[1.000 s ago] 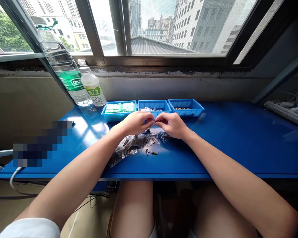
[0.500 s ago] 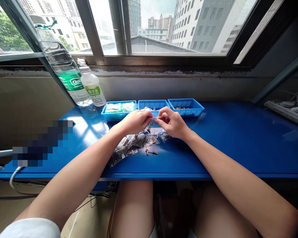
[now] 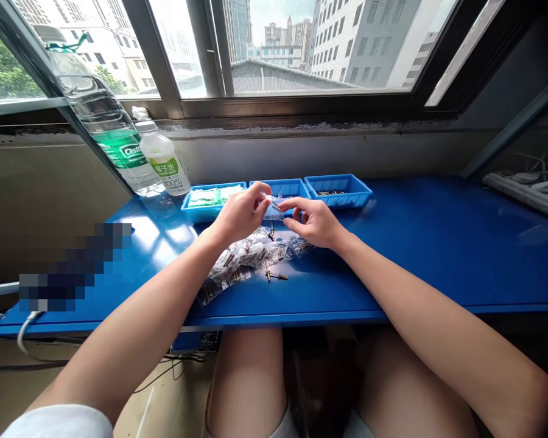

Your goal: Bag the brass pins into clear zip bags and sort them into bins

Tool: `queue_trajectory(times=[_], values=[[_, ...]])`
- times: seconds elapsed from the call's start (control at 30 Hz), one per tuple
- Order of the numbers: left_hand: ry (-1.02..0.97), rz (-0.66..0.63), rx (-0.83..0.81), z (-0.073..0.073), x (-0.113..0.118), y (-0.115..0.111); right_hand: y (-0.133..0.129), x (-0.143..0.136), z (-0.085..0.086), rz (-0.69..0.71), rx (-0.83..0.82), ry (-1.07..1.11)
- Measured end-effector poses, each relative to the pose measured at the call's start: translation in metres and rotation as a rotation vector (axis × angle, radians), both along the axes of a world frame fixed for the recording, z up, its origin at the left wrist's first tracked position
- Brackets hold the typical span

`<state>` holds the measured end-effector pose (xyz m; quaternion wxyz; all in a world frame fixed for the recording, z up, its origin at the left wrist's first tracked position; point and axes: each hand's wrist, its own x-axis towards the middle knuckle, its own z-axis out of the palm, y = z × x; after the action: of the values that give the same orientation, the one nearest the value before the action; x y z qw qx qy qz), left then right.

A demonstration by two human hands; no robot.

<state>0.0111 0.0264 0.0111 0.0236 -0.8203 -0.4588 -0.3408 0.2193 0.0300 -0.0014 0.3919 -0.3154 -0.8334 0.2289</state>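
Note:
My left hand [image 3: 243, 210] is closed on a small clear plastic bag [image 3: 274, 210], in front of the middle blue bin [image 3: 296, 187]. My right hand [image 3: 314, 220] is beside it, its fingertips at a small metal piece [image 3: 276, 205] by the bag. Below the hands lie several clear bags with metal pieces in them [image 3: 242, 258]. Loose dark and brass-coloured screws [image 3: 276, 276] lie near them, with another loose group [image 3: 271, 233] just under the hands. The right blue bin [image 3: 363, 190] holds dark screws; the left blue bin [image 3: 201, 214] holds green and white packets.
A large water bottle [image 3: 119, 149] and a smaller white bottle [image 3: 164, 161] stand at the back left of the blue table [image 3: 415, 255]. A blurred dark object [image 3: 77, 267] lies at the left edge. A power strip [image 3: 525, 191] is at the far right.
The left hand has risen slightly and now shows a clear bag at its fingers. The right fingers have spread somewhat from their earlier pinch. The whole view has shifted slightly.

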Motion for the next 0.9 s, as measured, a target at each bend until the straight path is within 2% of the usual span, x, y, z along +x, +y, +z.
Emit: queue_trajectory(times=[0.1, 0.3, 0.5, 0.7, 0.8, 0.87, 0.9], values=[[-0.016, 0.012, 0.061, 0.0, 0.001, 0.001, 0.001, 0.0, 0.0, -0.008, -0.007, -0.018], [-0.101, 0.162, 0.173, -0.002, -0.001, 0.007, 0.005, 0.002, -0.002, -0.067, 0.051, -0.044], [-0.13, 0.164, 0.214, -0.005, -0.004, 0.012, 0.006, 0.003, -0.002, -0.087, 0.06, -0.066], [0.003, 0.175, 0.072, -0.007, -0.002, 0.012, 0.008, 0.003, -0.005, -0.093, 0.062, -0.069], [-0.059, 0.223, 0.109, 0.003, -0.006, 0.006, 0.011, 0.005, -0.004, -0.131, 0.087, -0.042], [-0.188, 0.14, 0.212, 0.018, -0.013, 0.001, 0.009, 0.009, 0.004, -0.135, 0.133, 0.037], [-0.261, 0.039, 0.279, 0.028, -0.019, -0.002, 0.005, 0.012, 0.011, -0.113, 0.164, 0.111]])
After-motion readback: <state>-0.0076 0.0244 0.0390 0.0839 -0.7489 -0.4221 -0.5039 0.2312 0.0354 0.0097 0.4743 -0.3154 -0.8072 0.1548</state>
